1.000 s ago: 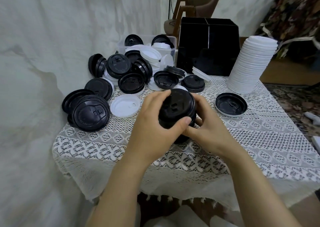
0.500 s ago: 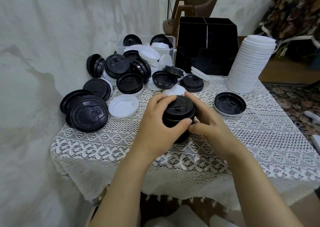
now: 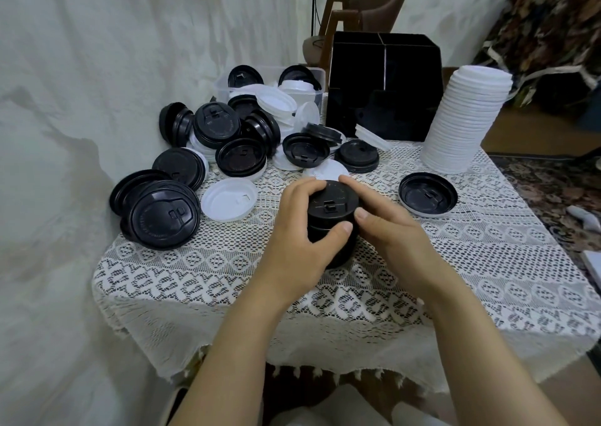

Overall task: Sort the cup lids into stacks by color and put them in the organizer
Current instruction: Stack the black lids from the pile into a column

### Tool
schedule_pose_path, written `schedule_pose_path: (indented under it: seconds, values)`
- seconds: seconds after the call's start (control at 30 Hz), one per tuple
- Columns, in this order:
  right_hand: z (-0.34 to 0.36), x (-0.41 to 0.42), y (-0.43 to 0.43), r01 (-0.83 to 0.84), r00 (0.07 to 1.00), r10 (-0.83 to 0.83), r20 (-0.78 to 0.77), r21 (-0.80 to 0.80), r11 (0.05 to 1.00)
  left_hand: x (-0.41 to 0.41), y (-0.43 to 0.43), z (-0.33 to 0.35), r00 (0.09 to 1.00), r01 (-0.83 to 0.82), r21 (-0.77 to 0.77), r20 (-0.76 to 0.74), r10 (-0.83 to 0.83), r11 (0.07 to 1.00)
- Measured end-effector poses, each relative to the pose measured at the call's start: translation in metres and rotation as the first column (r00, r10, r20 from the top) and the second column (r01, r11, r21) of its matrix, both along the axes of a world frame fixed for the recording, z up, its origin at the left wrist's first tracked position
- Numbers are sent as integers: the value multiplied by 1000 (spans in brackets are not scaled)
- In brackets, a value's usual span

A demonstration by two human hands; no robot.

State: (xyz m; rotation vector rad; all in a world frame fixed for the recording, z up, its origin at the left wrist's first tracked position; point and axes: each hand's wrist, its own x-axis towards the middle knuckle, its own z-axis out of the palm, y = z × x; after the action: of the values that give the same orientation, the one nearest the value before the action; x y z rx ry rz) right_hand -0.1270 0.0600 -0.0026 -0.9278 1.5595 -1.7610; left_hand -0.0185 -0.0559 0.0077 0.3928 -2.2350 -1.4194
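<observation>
Both hands sit at frame centre, bare, palms facing each other. Left hand (image 3: 300,233) — fingers curled over the upper left edge of the stack of black lids (image 3: 331,206), thumb pressed on its near side with the nail toward the camera. Right hand (image 3: 392,235) — fingers wrapped round the stack's right and far side, index fingertip showing at the top rim, thumb tip on the near edge just above the left thumb. Thumbs lie close; contact between them cannot be told. Left forearm (image 3: 224,354) rises from bottom centre, right forearm (image 3: 487,360) from the lower right corner. Both are bare, with wrists roughly straight.
</observation>
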Motion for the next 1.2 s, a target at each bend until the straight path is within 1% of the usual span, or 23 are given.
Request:
schedule_pose_path:
  seconds: [0.03,0.07,0.1,0.13,0.17,0.2,0.23,0.27,0.3,0.37,0.43,0.5,0.63,0.77,0.83,0.9,0.97,1.0,1.07,1.1,1.13,1.17,1.2]
  values:
    - [1,-1,2,16,999,-16,-32,16,1000,0,0,0,1000,0,0,3,0,1000]
    - [2,-3,4,72,993,-67,-100,49,996,0,0,0,1000,3,8,7,-3,1000]
    - [1,-7,6,173,968,-149,-203,105,979,1,1,1,1000,6,18,9,-6,1000]
    - [-1,-12,9,315,906,-237,-351,185,931,1,1,1,1000,7,27,12,-8,1000]
    - [-5,-20,13,466,800,-273,-535,266,844,1,1,1,1000,8,34,15,-8,999]
    - [-11,-27,17,595,672,-236,-702,322,737,1,1,1,1000,9,39,16,-10,999]
    - [-17,-33,20,684,565,-160,-810,351,639,1,0,1,1000,11,44,14,-12,999]
    - [-23,-39,23,739,495,-96,-864,360,569,1,0,1,1000,14,50,10,-14,999]
    - [-26,-43,25,773,461,-76,-884,358,523,1,1,2,1000,16,56,6,-17,998]
    - [-25,-47,28,804,462,-149,-874,341,487,1,1,3,1000,18,65,3,-18,998]
    - [-22,-48,29,833,439,-224,-870,300,464,1,1,3,1000,15,68,2,-16,998]
    - [-20,-48,31,846,410,-239,-880,269,460,0,1,3,1000,13,67,4,-13,998]
    - [-16,-47,33,856,395,-289,-872,235,460,0,1,3,1000,15,59,4,-15,998]
    - [-15,-47,32,863,427,-375,-823,247,440,0,1,3,1000,15,59,4,-15,998]
    - [-14,-47,33,858,452,-413,-791,257,445,0,1,3,1000,12,56,7,-12,998]
    - [-12,-47,33,857,445,-430,-785,235,459,1,1,4,1000,11,54,11,-12,998]
    - [-8,-45,32,853,413,-491,-767,136,504,1,1,4,1000,15,58,16,-16,998]
    - [-4,-42,31,839,420,-564,-711,67,540,1,1,4,1000,14,59,18,-16,998]
    - [9,-36,29,802,495,-710,-501,-51,595,1,1,4,1000,13,59,18,-14,998]
    - [14,-34,29,795,529,-752,-392,-80,601,1,1,5,1000,13,59,18,-14,998]
    - [19,-34,29,787,571,-771,-282,-79,612,1,1,5,1000,14,61,18,-15,998]
    - [20,-35,29,772,619,-766,-175,-42,634,1,1,5,1000,15,62,18,-16,998]
    - [20,-37,30,741,670,-737,-81,29,671,1,1,5,1000,15,63,19,-16,998]
